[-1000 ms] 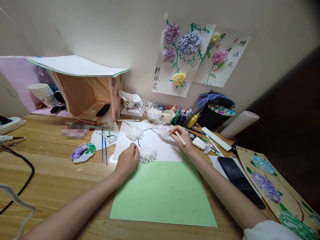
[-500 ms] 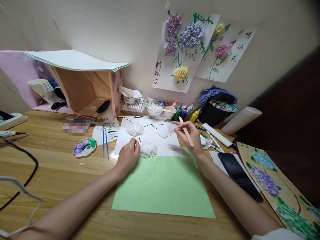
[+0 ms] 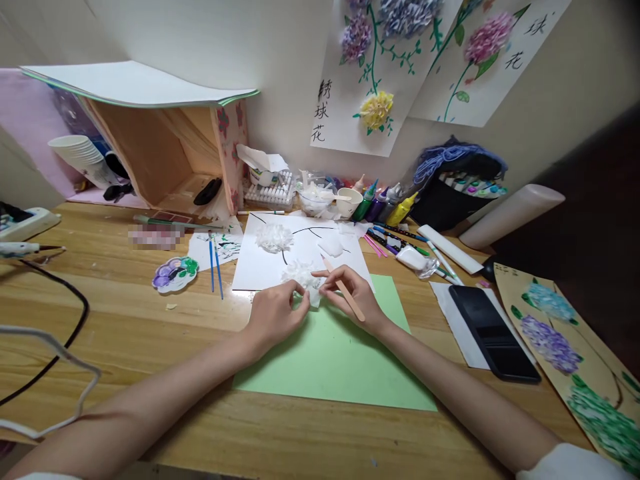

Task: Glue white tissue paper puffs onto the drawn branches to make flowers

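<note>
My right hand (image 3: pixel 353 297) is closed around a wooden craft stick (image 3: pixel 345 290), its fingertips pinching a thin piece of white tissue paper (image 3: pixel 315 297). From the other side my left hand (image 3: pixel 280 313) pinches the same piece between thumb and finger. Just behind the fingertips lies a ruffled white tissue flower (image 3: pixel 297 271), partly covered by the hands. A second fluffy white flower (image 3: pixel 274 237) sits farther back on the white paper (image 3: pixel 250 267), which bears black branch lines. Loose tissue pieces (image 3: pixel 331 248) rest on its right part.
Green paper (image 3: pixel 330 360) lies under my hands. Paint bottles (image 3: pixel 385 205), a paper cup (image 3: pixel 349 202) and a clear bowl of white scraps (image 3: pixel 315 200) stand behind. To the left are a paint palette (image 3: pixel 175 274) and brushes (image 3: pixel 215 267); to the right, a phone (image 3: pixel 493 333).
My right hand has come left and nearer with the stick, bringing tissue from the paper's right side to my left hand. The left hand has shifted slightly right. The camera view has tilted down.
</note>
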A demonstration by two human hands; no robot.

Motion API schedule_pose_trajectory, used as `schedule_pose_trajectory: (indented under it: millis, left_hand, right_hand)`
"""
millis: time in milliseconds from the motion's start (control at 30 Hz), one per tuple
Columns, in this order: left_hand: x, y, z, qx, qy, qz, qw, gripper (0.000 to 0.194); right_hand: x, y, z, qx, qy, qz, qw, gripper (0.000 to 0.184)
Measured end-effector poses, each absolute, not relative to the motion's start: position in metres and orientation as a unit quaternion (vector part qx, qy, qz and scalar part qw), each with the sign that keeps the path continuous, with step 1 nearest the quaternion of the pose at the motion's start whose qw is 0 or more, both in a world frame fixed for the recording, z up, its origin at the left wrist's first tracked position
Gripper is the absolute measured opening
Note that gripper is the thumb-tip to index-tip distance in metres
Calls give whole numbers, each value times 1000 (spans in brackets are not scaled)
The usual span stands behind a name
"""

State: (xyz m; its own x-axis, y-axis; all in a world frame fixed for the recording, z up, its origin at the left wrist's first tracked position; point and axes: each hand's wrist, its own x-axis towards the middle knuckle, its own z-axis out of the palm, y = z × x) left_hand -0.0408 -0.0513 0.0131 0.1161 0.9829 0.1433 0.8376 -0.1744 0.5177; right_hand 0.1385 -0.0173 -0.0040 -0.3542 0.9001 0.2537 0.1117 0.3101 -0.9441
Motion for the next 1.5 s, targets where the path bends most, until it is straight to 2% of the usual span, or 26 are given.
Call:
schedule_pose_trajectory:
  millis: [267,400,533,767,1000,1167,1333,1500]
  left_hand:
    - [-40,-47,7,724,634,233,142,21]
    - [-39,-44,5,722,637,238,130,21]
    - [-38,-44,5,719,642,236,119,21]
    - [-40,-42,6,716,647,230,129,22]
    - [-62,-16,3,689,693,200,77,19]
    - [-66,-10,-3,709,680,166,81,17]
    - [-67,-10,-3,711,680,162,80,22]
    - [-69,-9,-4,710,682,158,80,27]
  right_hand:
    - [138,-23,0,-374,-748,317,448,10]
    - [144,-29,-2,-314,-804,263,431,36]
    - [143,-29,-5,-279,-847,254,374,39]
    - [137,-25,-6,-316,-853,268,319,39]
    - [134,-23,-4,-357,-815,317,329,42]
    - [128,-21,-5,-403,-768,360,345,42]
    - [115,-10,9,-446,-716,403,355,46]
    - [101,22,27,-500,-677,461,282,49]
